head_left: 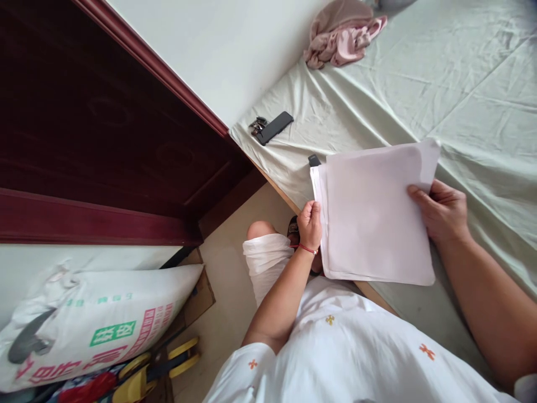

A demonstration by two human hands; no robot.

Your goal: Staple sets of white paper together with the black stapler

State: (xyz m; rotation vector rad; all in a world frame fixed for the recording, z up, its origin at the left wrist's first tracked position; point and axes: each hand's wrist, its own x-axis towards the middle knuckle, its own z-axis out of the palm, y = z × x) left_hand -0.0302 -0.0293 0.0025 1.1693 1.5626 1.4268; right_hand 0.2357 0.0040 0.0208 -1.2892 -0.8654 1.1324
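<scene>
A stack of white paper sheets (373, 218) is held up in front of my body, over the edge of the bed. My left hand (309, 225) is closed on its left edge, where several sheet edges show slightly fanned. On the right edge, my right hand (445, 208) pinches the paper, thumb on top and fingers behind; the top right corner curls up. A small black object (314, 160) peeks out past the upper left corner of the stack; its kind is hidden.
A black phone (277, 127) and a bunch of keys (259, 124) lie at the corner of the bed (419, 73). Pink crumpled cloth (342, 39) lies by the wall. A dark red door (104, 112) and a full white sack (104, 319) are on the left.
</scene>
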